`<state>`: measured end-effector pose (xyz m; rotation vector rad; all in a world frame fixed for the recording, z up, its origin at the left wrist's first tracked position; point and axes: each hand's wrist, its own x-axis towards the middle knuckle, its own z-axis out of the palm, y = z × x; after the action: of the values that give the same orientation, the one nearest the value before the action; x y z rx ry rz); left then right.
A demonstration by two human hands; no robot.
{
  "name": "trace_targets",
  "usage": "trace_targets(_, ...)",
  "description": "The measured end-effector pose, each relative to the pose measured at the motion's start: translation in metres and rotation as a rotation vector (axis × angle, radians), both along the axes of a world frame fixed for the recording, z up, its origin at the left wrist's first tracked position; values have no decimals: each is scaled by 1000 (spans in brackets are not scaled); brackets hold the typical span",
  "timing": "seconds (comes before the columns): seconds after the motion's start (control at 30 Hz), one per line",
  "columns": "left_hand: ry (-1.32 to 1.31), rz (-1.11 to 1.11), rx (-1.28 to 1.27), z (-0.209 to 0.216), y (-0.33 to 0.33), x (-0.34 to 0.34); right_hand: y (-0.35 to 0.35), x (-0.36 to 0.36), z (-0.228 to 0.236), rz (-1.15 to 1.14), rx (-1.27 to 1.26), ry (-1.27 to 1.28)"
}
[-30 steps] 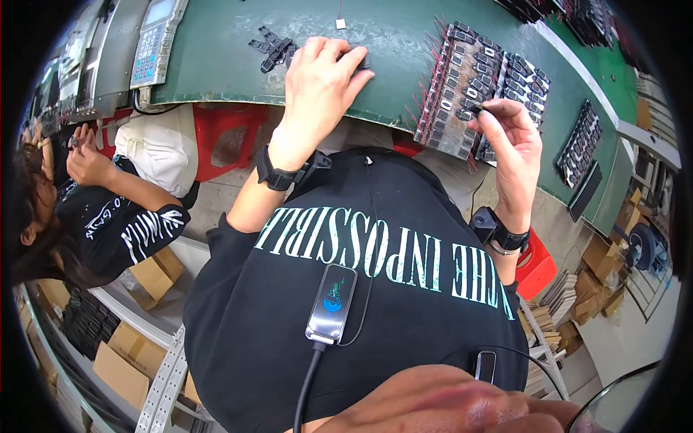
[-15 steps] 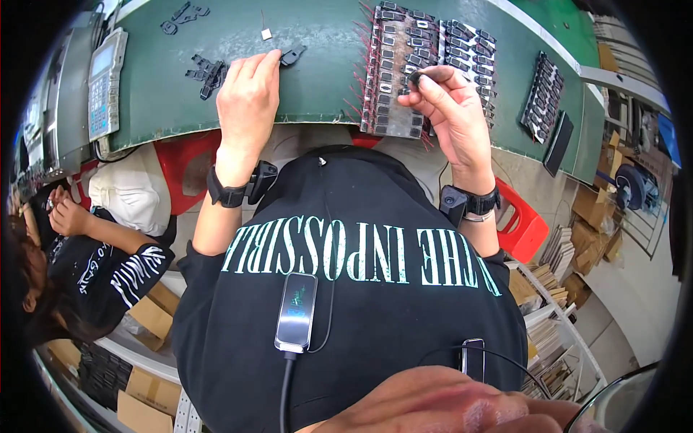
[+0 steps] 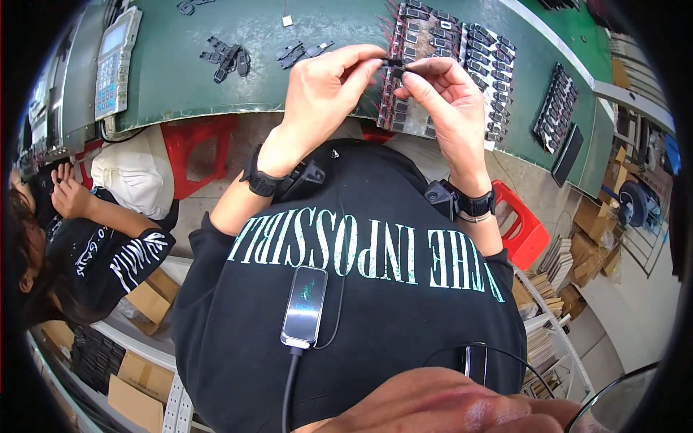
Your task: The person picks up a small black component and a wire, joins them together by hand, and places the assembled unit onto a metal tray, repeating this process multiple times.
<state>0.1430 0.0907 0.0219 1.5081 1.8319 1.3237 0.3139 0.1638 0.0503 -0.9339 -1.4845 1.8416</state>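
My left hand (image 3: 325,90) and my right hand (image 3: 451,101) meet above the green bench. Both are closed in a pinch on a small black plastic part (image 3: 394,66), partly hidden by the fingertips; whether it is one piece or two pressed together I cannot make out. Beneath and beside my right hand lies a board (image 3: 406,101) carrying rows of small black modules with thin red wires. Left of my left hand are a few loose black pieces (image 3: 292,55) and a heap of similar black parts (image 3: 227,58).
A small white square piece (image 3: 287,21) lies at the back. Another strip of black modules (image 3: 556,105) and a dark flat block (image 3: 567,155) are at the right. A grey keypad device (image 3: 115,65) stands at the left. A co-worker's hand (image 3: 71,193) shows lower left, near red stools.
My left hand has left the loose black parts and moved right to meet my right hand at the small black part. The view has shifted slightly.
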Motion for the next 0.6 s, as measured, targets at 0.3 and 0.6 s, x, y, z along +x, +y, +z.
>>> trace_targets(0.3, -970, -230, -238, 5, -6, 1, 2, 3, -9, -16, 13, -13)
trace_targets(0.6, -879, -207, -206, -4, -6, 3, 1, 4, -11, 12, 104, -156)
